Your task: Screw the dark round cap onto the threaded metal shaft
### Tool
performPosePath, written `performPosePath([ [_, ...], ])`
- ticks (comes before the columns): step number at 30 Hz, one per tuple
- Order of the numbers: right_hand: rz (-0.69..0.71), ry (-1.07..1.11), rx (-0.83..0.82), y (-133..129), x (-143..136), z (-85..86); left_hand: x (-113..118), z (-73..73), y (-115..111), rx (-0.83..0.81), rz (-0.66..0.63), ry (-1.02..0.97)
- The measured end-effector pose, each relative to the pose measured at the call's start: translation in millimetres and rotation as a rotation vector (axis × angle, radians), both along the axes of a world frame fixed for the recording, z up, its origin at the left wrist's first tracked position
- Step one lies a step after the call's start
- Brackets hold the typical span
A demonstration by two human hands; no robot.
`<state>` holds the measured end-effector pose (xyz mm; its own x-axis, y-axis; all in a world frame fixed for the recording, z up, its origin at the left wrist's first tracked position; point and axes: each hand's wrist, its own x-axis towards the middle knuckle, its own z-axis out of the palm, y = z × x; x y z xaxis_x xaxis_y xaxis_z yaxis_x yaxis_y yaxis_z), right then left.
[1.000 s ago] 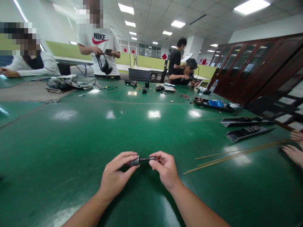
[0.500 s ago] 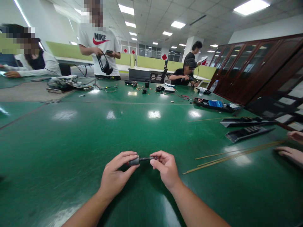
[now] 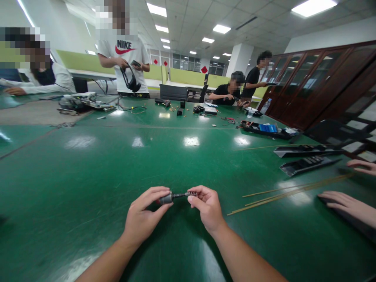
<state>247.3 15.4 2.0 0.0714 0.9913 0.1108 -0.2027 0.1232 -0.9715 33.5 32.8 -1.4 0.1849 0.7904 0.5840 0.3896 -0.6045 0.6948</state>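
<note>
In the head view my left hand (image 3: 146, 213) is closed round a short grey motor-like cylinder (image 3: 166, 197), held sideways between fingers and thumb. From its right end a thin dark shaft (image 3: 179, 195) sticks out toward my right hand (image 3: 206, 205). That hand pinches the shaft's ridged metal tip (image 3: 192, 194), which looks like a worm gear or a coil; I cannot tell which. Both hands hover low over the near part of the green table (image 3: 117, 168). The far end of the cylinder is hidden behind my left fingers.
Thin brass-coloured rods (image 3: 273, 197) lie to the right, near another person's hand (image 3: 349, 201) on a dark object. Beyond are two black channels (image 3: 308, 164) and a black tray (image 3: 264, 129) of parts. Electronics (image 3: 78, 102) sit far left. Several people are around the table.
My right hand has shifted very slightly right, showing more of the ridged tip. At the right edge the other person's hands moved further into view. A standing person in back moved right.
</note>
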Motion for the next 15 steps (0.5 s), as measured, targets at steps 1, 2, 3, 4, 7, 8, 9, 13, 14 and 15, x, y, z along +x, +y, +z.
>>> performPosePath([
  [1, 0.0, 0.003, -0.001, 0.0, -0.1, 0.0, -0.3, 0.0, -0.2, -0.001, -0.001, 0.001],
  [2, 0.001, 0.007, -0.002, 0.0, -0.2, 0.1, -0.6, 0.0, -0.3, -0.002, -0.002, 0.001],
  [3, 0.0, 0.011, -0.003, 0.0, -0.4, 0.3, -0.9, -0.2, -0.3, -0.003, -0.003, 0.002],
  [4, 0.0, 0.016, -0.004, -0.1, -0.6, 0.6, -1.1, -0.5, -0.3, -0.005, -0.003, 0.003],
  [7, -0.012, 0.037, -0.007, 0.0, -1.1, 2.6, -1.7, -2.4, -0.1, -0.019, 0.001, 0.002],
  [8, -0.017, 0.046, -0.009, 0.1, -1.1, 3.4, -1.9, -3.3, 0.0, -0.031, 0.006, -0.003],
  [9, -0.023, 0.056, -0.012, 0.2, -1.1, 4.2, -2.2, -4.2, 0.1, -0.047, 0.012, -0.015],
  [13, -0.058, 0.116, -0.024, 1.8, 0.5, 4.8, -3.7, -6.9, 1.2, -0.169, 0.076, -0.153],
  [14, -0.073, 0.137, -0.028, 2.4, 1.1, 4.1, -4.0, -7.4, 2.1, -0.199, 0.098, -0.183],
  [15, -0.088, 0.159, -0.035, 3.1, 1.6, 3.1, -4.0, -7.9, 3.2, -0.228, 0.119, -0.207],
])
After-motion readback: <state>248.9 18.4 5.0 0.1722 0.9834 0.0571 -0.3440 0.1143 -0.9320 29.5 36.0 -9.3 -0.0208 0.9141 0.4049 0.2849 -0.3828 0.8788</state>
